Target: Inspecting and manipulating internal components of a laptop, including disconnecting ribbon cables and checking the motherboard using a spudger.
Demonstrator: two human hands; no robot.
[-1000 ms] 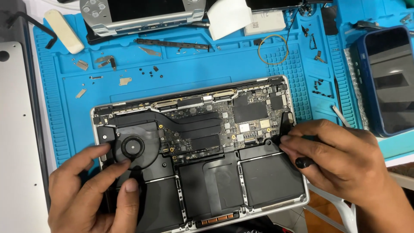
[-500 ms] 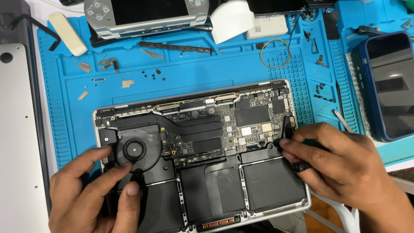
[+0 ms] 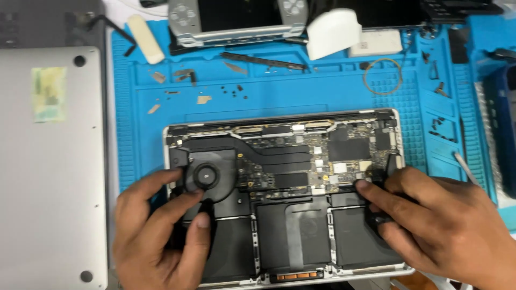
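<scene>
Laptop: an opened silver laptop shell point(image 3: 171, 140), holding a dark circuit board, a round black fan point(image 3: 206, 175) and flat black battery cells, lies on a blue ridged silicone work mat point(image 3: 279, 94).
Left hand point(image 3: 161, 236): fingers spread, resting beside the fan, gripping nothing.
Right hand point(image 3: 446, 225): closed around a black tool point(image 3: 376, 217) at the shell's right edge.
Mat compartments: small screws and metal scraps.

An opened silver laptop point(image 3: 285, 198) lies flat, base cover off, at the near edge of a blue mat point(image 3: 301, 91), its round fan point(image 3: 207, 176) at left, circuit board point(image 3: 317, 156) across the far half and three black battery cells point(image 3: 293, 233) along the near side.
</scene>
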